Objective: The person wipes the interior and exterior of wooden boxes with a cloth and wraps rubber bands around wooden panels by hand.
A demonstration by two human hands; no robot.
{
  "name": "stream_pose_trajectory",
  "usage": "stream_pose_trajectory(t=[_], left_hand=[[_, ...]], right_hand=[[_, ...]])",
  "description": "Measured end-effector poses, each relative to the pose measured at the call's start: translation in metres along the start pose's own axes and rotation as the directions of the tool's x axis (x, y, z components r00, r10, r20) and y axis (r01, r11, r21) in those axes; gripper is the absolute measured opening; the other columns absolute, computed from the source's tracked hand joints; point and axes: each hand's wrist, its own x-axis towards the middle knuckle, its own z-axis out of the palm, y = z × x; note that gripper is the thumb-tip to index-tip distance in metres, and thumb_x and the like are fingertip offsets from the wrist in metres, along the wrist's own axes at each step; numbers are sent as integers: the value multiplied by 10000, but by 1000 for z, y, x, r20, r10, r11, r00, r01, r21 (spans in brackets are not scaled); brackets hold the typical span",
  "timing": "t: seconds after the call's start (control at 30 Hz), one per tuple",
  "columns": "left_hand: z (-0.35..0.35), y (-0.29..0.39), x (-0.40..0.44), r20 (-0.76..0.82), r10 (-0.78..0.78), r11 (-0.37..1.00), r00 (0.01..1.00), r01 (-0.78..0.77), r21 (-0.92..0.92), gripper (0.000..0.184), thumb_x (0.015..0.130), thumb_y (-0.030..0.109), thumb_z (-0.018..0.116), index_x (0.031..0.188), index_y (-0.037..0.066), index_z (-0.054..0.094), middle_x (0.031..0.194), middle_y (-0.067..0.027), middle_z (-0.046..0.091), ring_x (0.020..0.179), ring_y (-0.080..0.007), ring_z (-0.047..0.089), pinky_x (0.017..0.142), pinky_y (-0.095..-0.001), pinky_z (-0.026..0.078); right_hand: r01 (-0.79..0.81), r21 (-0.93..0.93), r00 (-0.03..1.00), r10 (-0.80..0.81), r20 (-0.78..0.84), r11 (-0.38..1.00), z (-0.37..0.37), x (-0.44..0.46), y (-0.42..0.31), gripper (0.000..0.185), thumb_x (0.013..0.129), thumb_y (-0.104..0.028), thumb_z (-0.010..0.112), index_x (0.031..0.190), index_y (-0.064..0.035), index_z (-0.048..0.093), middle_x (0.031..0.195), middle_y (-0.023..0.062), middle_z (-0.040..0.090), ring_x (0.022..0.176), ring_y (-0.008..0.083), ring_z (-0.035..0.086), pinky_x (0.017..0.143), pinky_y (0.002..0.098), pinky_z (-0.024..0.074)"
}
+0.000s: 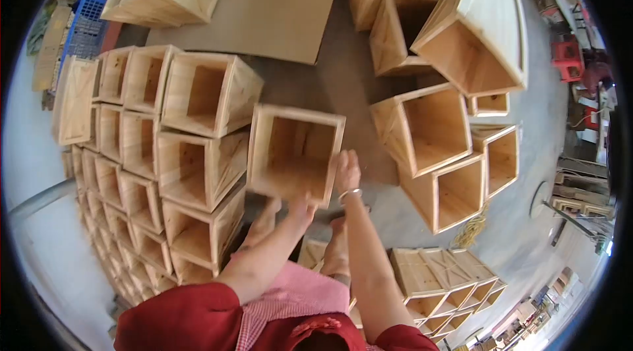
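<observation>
A pale wooden box, its open side facing up toward me, is in front of my body. My left hand is closed over its near rim, with the fingertips at the inside edge. Along the box's right wall is my right hand, fingers stretched forward and a bracelet on the wrist. Whether the right palm presses on the wall or only lies close to it, I cannot tell. The near rim is slightly blurred, and the box's underside is hidden.
Stacked wooden boxes rise close on the left. More boxes are piled on the right, some tilted. A brown board lies ahead, and a low stack stands at lower right. Yellow strapping lies on the floor.
</observation>
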Motion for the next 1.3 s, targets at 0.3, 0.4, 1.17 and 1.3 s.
stream_pose_trajectory(t=[0.3,0.4,1.17,1.3], left_hand=[[-53,-33,-90,97,-600,698,794,461,548,280,872,211,514,1048,-6,535,1075,-144,586,1031,-253,556,840,-391,472],[15,13,-123,322,-357,-90,877,-376,922,394,835,272,561,1143,27,529,1065,-145,614,1048,-265,565,861,-416,460],[186,56,-14,624,-462,-798,630,-603,18,142,753,86,536,857,54,627,883,-173,647,850,-328,632,735,-454,505],[182,51,-9,628,-444,-789,639,-611,65,142,731,95,567,850,52,632,826,-201,639,816,-375,626,726,-469,505]], right_hand=[[-142,-252,982,104,-158,957,-55,-87,32,225,846,-254,542,886,-61,649,761,197,618,697,361,609,649,418,475],[-127,-143,956,83,-282,981,-62,-68,71,154,802,-193,593,820,-47,638,721,155,642,661,328,616,633,403,477],[89,258,976,-32,-217,962,-84,-21,-2,130,870,-114,531,796,-8,539,626,111,498,612,152,454,600,286,422],[-131,218,991,132,11,967,-40,-102,14,107,844,-160,577,896,-66,571,733,201,600,624,362,592,574,410,475]])
